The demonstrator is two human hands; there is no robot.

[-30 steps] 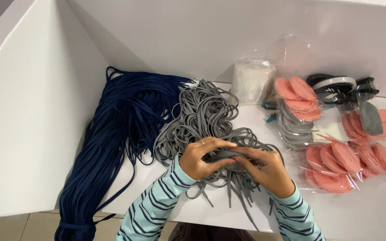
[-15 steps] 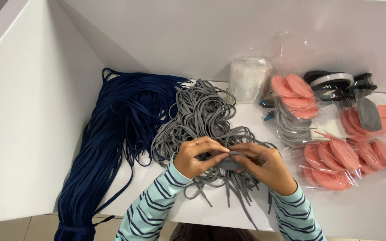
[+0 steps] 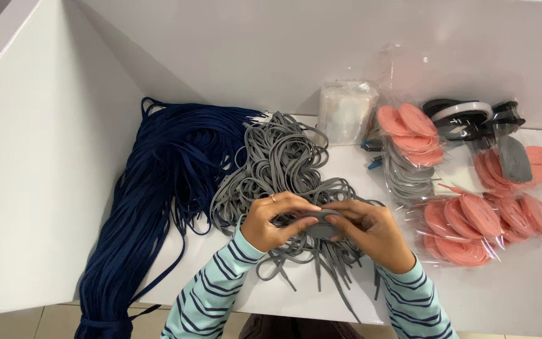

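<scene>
A pile of grey flat laces lies on the white table in front of me. My left hand and my right hand meet over its near edge. Both pinch a small coiled bundle of grey lace between their fingers. Loose grey lace ends hang toward the table's front edge below my hands. Both arms wear sleeves striped in light blue and dark.
A large bundle of navy laces drapes off the table's left front corner. To the right lie clear bags of coiled pink laces, grey coils, black and white coils and a clear packet. White walls rise behind and at left.
My hands stay over the grey pile and their fingers shift slightly around the coiled lace. The view has drifted a little.
</scene>
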